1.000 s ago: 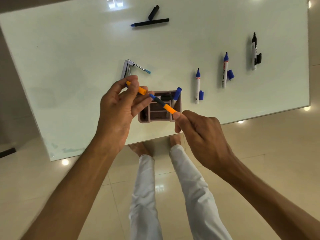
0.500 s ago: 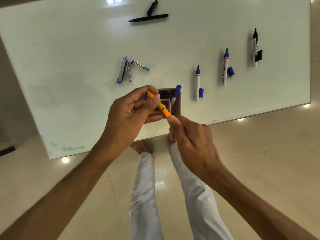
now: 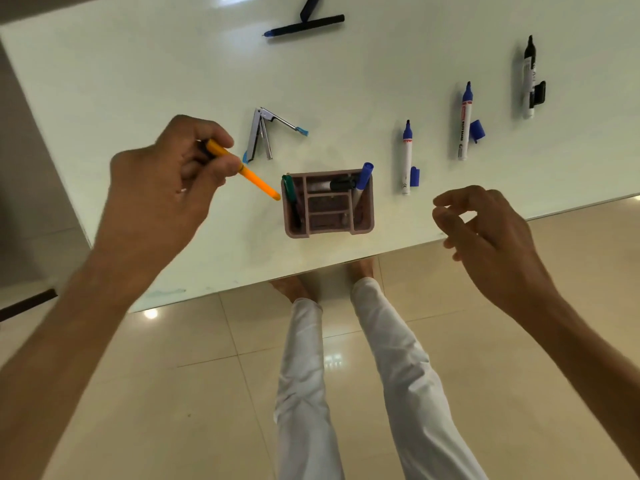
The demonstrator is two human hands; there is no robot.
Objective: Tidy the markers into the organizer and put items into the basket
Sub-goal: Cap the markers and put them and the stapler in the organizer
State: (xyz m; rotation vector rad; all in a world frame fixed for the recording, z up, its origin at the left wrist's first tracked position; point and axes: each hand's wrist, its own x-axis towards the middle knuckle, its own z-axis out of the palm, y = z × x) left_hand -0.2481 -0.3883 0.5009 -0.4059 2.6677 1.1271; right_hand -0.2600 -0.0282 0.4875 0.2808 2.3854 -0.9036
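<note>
An orange marker (image 3: 242,170) is held in the left hand (image 3: 166,188), pinched between thumb and curled fingers around its upper half, with the free end slanting down and to the right until it lies just beside the left wall of the pink organizer (image 3: 329,233). Whether the tip touches that wall cannot be told. The right hand (image 3: 485,233) is loosely half open near the table's near edge, and nothing is held in it.

The organizer stands close to the near edge of the white table (image 3: 138,81). A green marker (image 3: 291,195) leans in its left compartment, a blue marker (image 3: 362,178) leans at its far right corner, and a black marker (image 3: 341,184) lies across its far row.

The orange marker is judged to be light, rigid and smooth-barrelled, so little force should be needed. A grip near mid-barrel is likely to give the best control for tipping it upright into a slot, and its slick plastic could slide if held too near one end.

Further markers lie on the table, each with its cap off beside it: a blue one (image 3: 407,157) just right of the organizer, another blue one (image 3: 465,123) further right, a black one (image 3: 528,77) at far right, and a slim black pen (image 3: 304,27) at the far side. An opened stapler (image 3: 263,133) lies to the far left of the organizer; it is likely heavier and hinged, best taken by its body. No basket is seen.
</note>
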